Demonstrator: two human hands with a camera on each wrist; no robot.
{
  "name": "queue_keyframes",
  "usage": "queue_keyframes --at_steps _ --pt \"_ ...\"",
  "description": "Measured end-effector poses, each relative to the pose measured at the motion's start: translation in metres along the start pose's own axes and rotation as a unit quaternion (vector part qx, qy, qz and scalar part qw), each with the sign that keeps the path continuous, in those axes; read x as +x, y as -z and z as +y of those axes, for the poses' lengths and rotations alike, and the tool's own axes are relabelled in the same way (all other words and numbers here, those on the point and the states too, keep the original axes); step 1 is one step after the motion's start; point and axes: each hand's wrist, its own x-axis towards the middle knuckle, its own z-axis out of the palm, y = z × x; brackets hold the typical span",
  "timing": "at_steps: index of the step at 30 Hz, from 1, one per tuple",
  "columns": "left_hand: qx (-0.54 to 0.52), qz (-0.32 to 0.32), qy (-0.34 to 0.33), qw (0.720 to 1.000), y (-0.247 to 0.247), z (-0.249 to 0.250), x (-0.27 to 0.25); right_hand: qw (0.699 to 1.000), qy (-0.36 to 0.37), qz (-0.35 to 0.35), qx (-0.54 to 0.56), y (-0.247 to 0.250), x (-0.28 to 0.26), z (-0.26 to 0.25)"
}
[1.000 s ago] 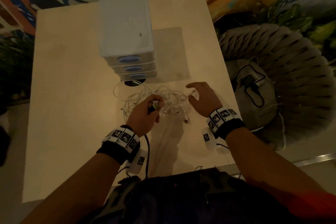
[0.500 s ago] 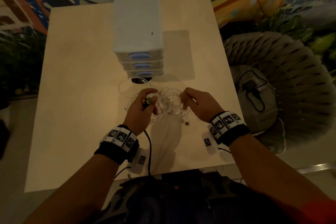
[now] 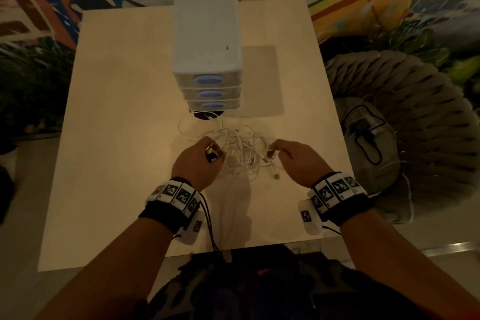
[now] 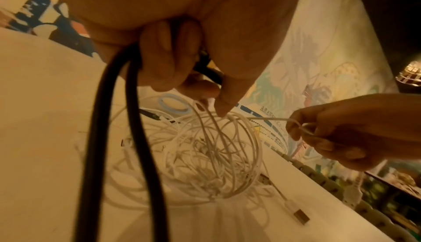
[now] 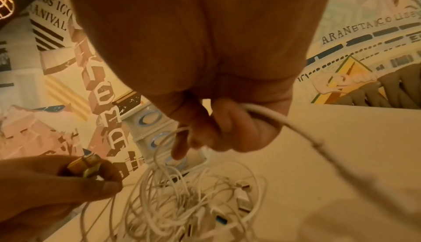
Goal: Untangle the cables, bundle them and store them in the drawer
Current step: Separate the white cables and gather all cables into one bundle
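Muralled room, pale table (image 3: 109,163) | right hand (image 3: 298,161), open a second ago, now pinched on white cables (image 3: 241,153); black plug (image 3: 213,154) gripped by left hand (image 3: 197,166) | untangling begun.

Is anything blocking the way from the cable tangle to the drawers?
Nothing lies between the white cable tangle and the drawer unit behind it. But all three drawers look closed, and the tangle is not yet undone.

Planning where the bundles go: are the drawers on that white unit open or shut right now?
Shut. All three fronts of the drawer unit sit flush, stacked one above another, with none pulled out toward the white cables.
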Motion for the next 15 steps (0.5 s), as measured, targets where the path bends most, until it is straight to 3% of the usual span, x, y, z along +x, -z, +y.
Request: queue_keyframes --at_steps 4,9,12,15 --pt "-0.012 -0.012 -0.034 0.999 -0.007 0.01 0.004 1.0 0.001 -0.017 -0.018 -0.015 0.002 -0.009" --pt "-0.112 -0.014 -0.002 0.994 -0.011 0.023 0.006 0.998 0.013 -0.046 -0.046 -0.022 0.003 -0.02" --pt "-0.105 -0.021 0.0 0.994 -0.015 0.017 0.008 0.993 0.023 -0.095 -0.061 -0.025 0.006 -0.024" --pt "-0.099 -0.029 0.007 0.995 -0.018 0.006 0.013 0.995 0.031 -0.08 -0.05 -0.032 0.01 -0.019"
